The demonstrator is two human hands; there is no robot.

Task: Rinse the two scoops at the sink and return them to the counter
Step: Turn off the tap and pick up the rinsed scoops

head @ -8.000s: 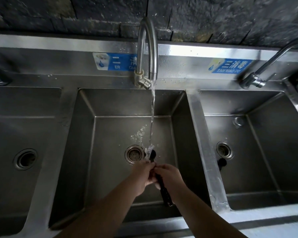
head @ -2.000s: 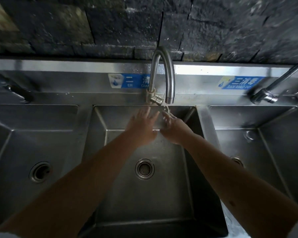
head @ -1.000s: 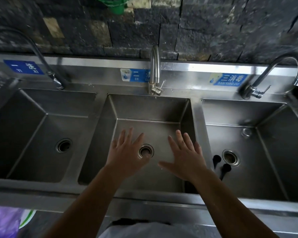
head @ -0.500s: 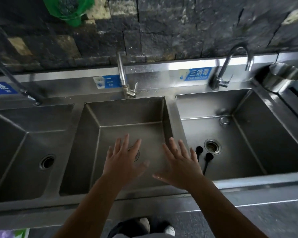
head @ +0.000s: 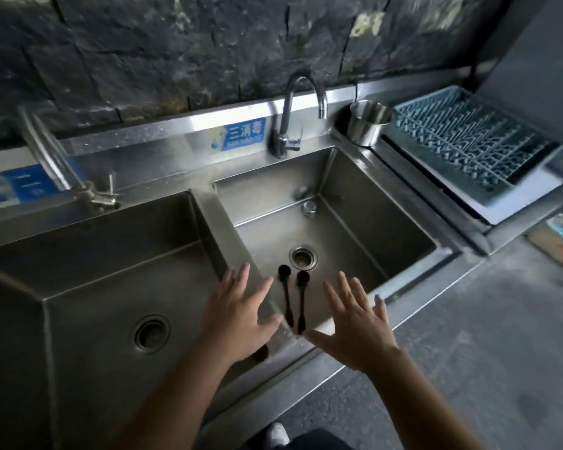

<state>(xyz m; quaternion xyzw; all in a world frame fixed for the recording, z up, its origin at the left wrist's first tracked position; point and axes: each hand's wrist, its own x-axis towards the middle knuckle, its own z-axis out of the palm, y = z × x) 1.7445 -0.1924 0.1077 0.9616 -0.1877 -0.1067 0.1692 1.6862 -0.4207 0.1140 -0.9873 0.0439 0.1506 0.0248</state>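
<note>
Two black long-handled scoops lie side by side on the floor of the right basin, bowls toward the drain: the left scoop and the right scoop. My left hand hovers open, fingers spread, over the divider between the middle and right basins, just left of the scoops. My right hand hovers open over the basin's front rim, just right of them. Neither hand touches a scoop. Both taps are off.
The middle basin lies to the left with its tap. The right tap stands behind the right basin. A steel cup and a blue drying rack sit on the counter at right. Grey floor lies below.
The view has swung right, bringing the right basin and drying rack into view. Both open hands moved right from over the middle basin and now flank the scoops.
</note>
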